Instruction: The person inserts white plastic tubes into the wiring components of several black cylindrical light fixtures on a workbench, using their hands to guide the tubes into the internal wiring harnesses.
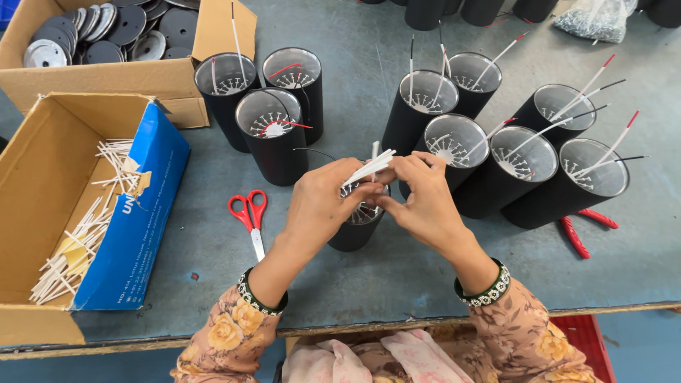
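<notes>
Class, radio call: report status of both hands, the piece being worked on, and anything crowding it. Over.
Left hand pinching white sleeves; right hand meeting it. Black cylinder beneath both. Red scissors left, more cylinders close right.

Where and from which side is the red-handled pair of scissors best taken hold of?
By the red handle loops of the scissors, coming from above. They lie flat on the table, blades shut and pointing toward the person, loops at the far end, clear of the left hand.
</notes>
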